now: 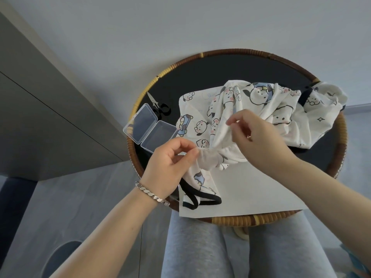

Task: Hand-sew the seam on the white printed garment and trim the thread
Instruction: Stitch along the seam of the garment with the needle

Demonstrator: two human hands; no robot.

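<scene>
Pinch grip of left hand (168, 167), fingers curled, on gathered fold of garment (261, 109); right hand (259, 135) likewise, thumb-to-forefinger, just above.

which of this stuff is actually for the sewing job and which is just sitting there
For the job: white printed garment, pinched by left hand and right hand; scissors; open clear case, likely the needle box.
Just lying about: white sheet under the garment; wicker-rimmed tray.
</scene>
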